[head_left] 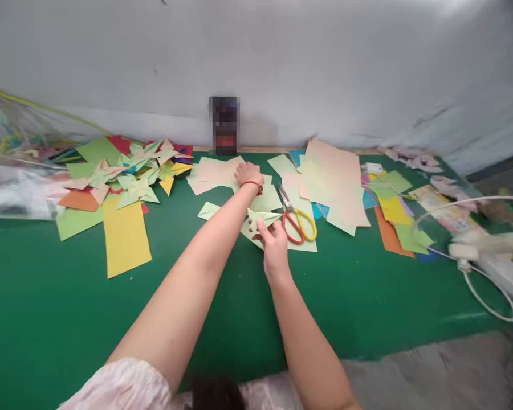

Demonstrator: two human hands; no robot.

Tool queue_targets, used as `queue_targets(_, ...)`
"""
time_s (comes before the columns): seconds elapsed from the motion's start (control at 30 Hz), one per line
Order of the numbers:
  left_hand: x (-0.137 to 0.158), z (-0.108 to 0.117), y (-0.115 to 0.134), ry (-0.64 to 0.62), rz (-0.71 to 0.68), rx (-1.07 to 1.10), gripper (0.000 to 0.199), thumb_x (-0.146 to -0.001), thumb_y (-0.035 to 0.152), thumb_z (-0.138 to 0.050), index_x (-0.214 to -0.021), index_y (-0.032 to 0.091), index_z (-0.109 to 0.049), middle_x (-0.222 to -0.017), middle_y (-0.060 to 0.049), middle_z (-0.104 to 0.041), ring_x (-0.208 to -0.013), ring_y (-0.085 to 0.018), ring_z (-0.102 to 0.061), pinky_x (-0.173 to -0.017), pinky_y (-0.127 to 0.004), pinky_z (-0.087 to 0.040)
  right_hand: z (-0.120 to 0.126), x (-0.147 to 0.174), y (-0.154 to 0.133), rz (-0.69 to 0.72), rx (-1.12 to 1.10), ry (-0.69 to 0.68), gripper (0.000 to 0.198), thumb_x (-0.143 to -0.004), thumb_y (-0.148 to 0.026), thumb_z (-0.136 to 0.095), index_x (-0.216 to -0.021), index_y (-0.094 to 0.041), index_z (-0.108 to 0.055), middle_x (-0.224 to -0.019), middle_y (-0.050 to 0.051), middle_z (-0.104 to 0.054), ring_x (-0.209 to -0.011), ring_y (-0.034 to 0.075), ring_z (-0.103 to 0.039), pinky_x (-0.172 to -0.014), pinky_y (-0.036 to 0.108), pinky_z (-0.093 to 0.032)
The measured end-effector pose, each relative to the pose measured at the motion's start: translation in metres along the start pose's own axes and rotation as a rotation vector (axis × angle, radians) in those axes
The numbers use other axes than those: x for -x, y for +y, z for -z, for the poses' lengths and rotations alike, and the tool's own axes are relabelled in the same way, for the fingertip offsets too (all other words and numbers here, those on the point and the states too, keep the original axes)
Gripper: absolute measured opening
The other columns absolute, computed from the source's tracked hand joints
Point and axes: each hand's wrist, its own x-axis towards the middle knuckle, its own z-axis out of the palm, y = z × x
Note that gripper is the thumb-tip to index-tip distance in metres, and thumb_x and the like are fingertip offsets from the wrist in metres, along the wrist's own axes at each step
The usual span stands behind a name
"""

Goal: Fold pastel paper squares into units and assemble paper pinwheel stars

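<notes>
My left hand (248, 173), with a red string bracelet at the wrist, reaches forward over the pale sheets of paper (216, 172). Its fingers are curled down at the sheets, and whatever may be in them is hidden. Nearer to me, my right hand (273, 242) pinches a folded piece of pale green paper (265, 217) between thumb and fingers. Scissors (288, 208) with one red and one yellow handle loop lie just right of it on pale paper. A small folded green piece (208, 210) rests left of my left forearm.
Folded paper pieces (141, 171) are heaped at the left above a yellow sheet (127, 236). Large pale sheets (336, 185) lie right of the scissors, then coloured papers (393, 210) and a white cable (491, 307). A blurred dark upright object (224, 125) stands against the wall.
</notes>
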Motion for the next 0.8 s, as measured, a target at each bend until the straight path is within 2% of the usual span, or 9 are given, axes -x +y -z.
queue_targets(0.1, -0.001, 0.001, -0.003, -0.127, -0.083, 0.082, 0.046, -0.067, 0.022, -0.068, -0.110, 0.011, -0.056, -0.114, -0.018, -0.060, -0.109, -0.028, -0.053, -0.088, -0.034, -0.039, 0.001, -0.001, 0.002, 0.004, -0.018, -0.006, 0.023, -0.075, -0.038, -0.059, -0.088, -0.019, -0.057, -0.082, 0.001, -0.064, -0.073, 0.013, -0.058, -0.059, 0.024, -0.044)
queue_targets(0.2, -0.005, -0.001, -0.012, -0.138, -0.125, 0.267, 0.029, -0.073, 0.021, -0.061, -0.101, 0.014, -0.062, -0.108, -0.016, -0.063, -0.104, -0.026, -0.057, -0.084, -0.032, -0.040, 0.001, -0.001, 0.002, -0.013, -0.039, -0.011, 0.023, -0.074, -0.038, -0.060, -0.087, -0.019, -0.058, -0.080, 0.002, -0.064, -0.071, 0.013, -0.058, -0.057, 0.023, -0.043)
queue_targets(0.33, -0.018, -0.007, -0.028, -0.030, -0.118, 0.587, 0.019, -0.079, 0.026, -0.054, -0.086, 0.015, -0.068, -0.094, -0.012, -0.068, -0.094, -0.024, -0.061, -0.081, -0.031, -0.042, -0.001, -0.001, 0.003, -0.038, -0.050, -0.025, 0.024, -0.073, -0.038, -0.062, -0.087, -0.019, -0.058, -0.081, 0.002, -0.063, -0.072, 0.012, -0.057, -0.056, 0.022, -0.043)
queue_targets(0.5, -0.032, -0.003, -0.035, 0.212, -0.256, 0.932, 0.017, -0.079, 0.019, -0.058, -0.091, 0.016, -0.069, -0.098, -0.008, -0.066, -0.094, -0.018, -0.059, -0.087, -0.028, -0.042, 0.000, -0.001, 0.005, -0.046, -0.044, -0.033, 0.026, -0.072, -0.039, -0.062, -0.089, -0.019, -0.058, -0.083, 0.001, -0.062, -0.069, 0.011, -0.054, -0.055, 0.022, -0.043)
queue_targets(0.63, -0.022, 0.011, -0.037, 0.389, -0.296, 0.950, 0.016, -0.079, 0.020, -0.058, -0.091, 0.017, -0.069, -0.090, -0.006, -0.060, -0.078, -0.013, -0.058, -0.076, -0.025, -0.043, 0.003, -0.004, 0.005, -0.023, -0.056, 0.004, 0.025, -0.070, -0.039, -0.064, -0.087, -0.020, -0.058, -0.079, -0.001, -0.058, -0.068, 0.010, -0.052, -0.055, 0.021, -0.042)
queue_targets(0.73, 0.000, 0.021, -0.051, 0.394, -0.385, 0.914, 0.012, -0.079, 0.021, -0.059, -0.086, 0.018, -0.068, -0.082, -0.003, -0.058, -0.068, -0.010, -0.054, -0.064, -0.022, -0.042, 0.005, -0.006, 0.005, -0.016, -0.069, 0.031, 0.023, -0.069, -0.037, -0.065, -0.083, -0.020, -0.058, -0.073, -0.002, -0.054, -0.065, 0.009, -0.050, -0.054, 0.020, -0.041)
queue_targets(0.8, 0.022, 0.028, -0.070, 0.371, -0.521, 0.823, 0.011, -0.079, 0.024, -0.058, -0.082, 0.018, -0.066, -0.082, -0.003, -0.060, -0.071, -0.011, -0.054, -0.063, -0.021, -0.041, 0.005, -0.008, 0.005, -0.019, -0.082, 0.027, 0.023, -0.069, -0.037, -0.065, -0.081, -0.019, -0.058, -0.070, -0.003, -0.053, -0.063, 0.009, -0.049, -0.053, 0.020, -0.040)
